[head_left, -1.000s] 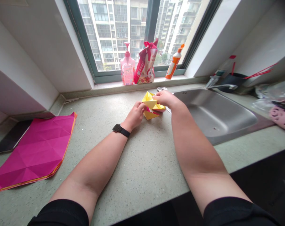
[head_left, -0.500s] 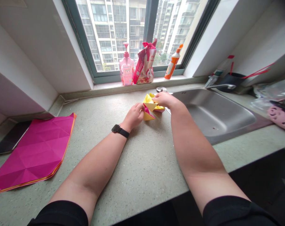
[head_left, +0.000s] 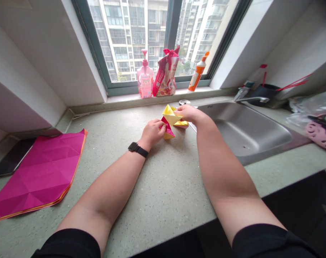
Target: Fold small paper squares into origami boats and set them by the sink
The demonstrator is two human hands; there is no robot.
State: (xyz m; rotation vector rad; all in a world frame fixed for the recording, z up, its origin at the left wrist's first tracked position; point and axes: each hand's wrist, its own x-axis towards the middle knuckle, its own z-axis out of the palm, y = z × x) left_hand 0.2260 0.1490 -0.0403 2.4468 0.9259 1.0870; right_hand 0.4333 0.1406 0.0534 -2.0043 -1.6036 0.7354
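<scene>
Far left of the yellow paper shape (head_left: 170, 116) lies a big pink folded sheet (head_left: 37, 175). Just left of the shape is the left hand (head_left: 152, 133), with its fingers (head_left: 160, 125) close together, pinching a pink flap (head_left: 166, 129). The right hand (head_left: 186, 113) is on top of the shape, with its fingers (head_left: 177, 111) together, pressing down on the yellow paper. The shape sits on the counter (head_left: 163, 200) between both hands. Right of the shape is a steel sink (head_left: 249, 132).
</scene>
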